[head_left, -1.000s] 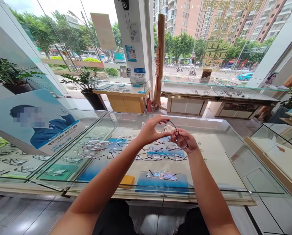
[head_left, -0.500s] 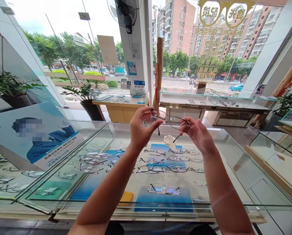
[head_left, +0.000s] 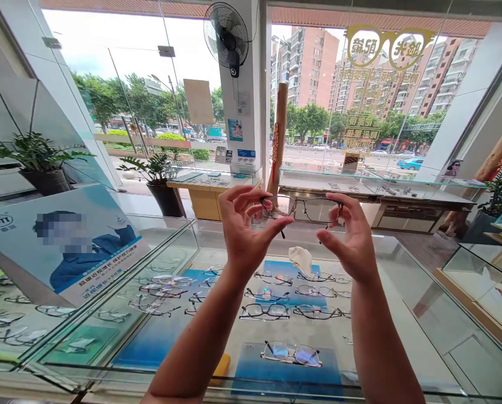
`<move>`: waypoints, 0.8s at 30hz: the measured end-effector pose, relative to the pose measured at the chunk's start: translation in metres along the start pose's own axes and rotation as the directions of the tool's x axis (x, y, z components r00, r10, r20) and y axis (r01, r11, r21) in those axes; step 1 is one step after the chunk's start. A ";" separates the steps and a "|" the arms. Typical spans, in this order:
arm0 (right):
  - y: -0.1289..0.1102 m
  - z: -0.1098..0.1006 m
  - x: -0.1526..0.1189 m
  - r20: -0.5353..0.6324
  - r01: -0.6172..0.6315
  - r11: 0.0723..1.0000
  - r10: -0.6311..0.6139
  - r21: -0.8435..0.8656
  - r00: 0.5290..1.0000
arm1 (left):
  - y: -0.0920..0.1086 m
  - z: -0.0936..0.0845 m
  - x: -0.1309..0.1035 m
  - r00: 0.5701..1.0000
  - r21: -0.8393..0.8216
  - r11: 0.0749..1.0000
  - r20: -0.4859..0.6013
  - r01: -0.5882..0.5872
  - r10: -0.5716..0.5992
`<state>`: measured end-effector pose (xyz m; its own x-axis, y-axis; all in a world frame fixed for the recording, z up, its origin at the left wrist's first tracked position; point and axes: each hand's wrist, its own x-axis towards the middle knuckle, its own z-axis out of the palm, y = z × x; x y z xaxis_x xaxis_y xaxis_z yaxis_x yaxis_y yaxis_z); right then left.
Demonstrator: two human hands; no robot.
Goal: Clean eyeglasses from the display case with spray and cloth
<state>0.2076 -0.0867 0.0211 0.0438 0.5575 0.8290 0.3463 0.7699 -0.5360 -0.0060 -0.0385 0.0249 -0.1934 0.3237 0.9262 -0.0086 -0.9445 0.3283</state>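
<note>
A pair of thin dark-rimmed eyeglasses (head_left: 304, 209) is held up in the air over the glass display case, lenses facing away. My left hand (head_left: 245, 227) grips its left end, fingers behind the rim and thumb below. My right hand (head_left: 352, 235) has its fingertips at the other end, with the thumb apart below. A temple tip hangs under each side. Beneath, a crumpled cream cloth (head_left: 300, 261) lies on the case. Several eyeglasses (head_left: 264, 311) stand in rows inside, and one thin-framed pair (head_left: 291, 353) rests on a blue board nearer me.
An advertising board (head_left: 65, 241) leans on the case at left. Further cases (head_left: 373, 191) stand along the window. Potted plants (head_left: 162, 191), a wooden post (head_left: 279, 134) and a wall fan (head_left: 227, 36) are beyond. A yellow object (head_left: 220, 367) sits by my left forearm.
The eyeglasses have levelled out and turned to face straight on. My right hand has shifted its fingers to the outer top of the frame, thumb now apart. The view has tilted up.
</note>
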 end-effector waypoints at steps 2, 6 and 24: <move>0.003 0.002 0.000 -0.020 0.015 1.000 -0.015 -0.017 1.000 | 0.002 -0.003 0.000 1.000 0.036 0.999 0.019 -0.008 0.007; 0.005 0.000 -0.004 0.020 0.033 0.997 -0.032 -0.073 0.999 | -0.001 -0.006 -0.001 0.998 0.092 0.996 0.068 -0.016 0.010; -0.008 -0.014 -0.002 -0.067 0.087 0.974 -0.103 -0.209 0.992 | -0.006 0.002 -0.012 0.989 0.084 0.993 0.108 0.088 -0.097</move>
<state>0.2180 -0.0981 0.0260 0.0706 0.4532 0.8886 0.5369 0.7335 -0.4168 -0.0020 -0.0365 0.0121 -0.0848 0.4179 0.9045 0.0565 -0.9043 0.4231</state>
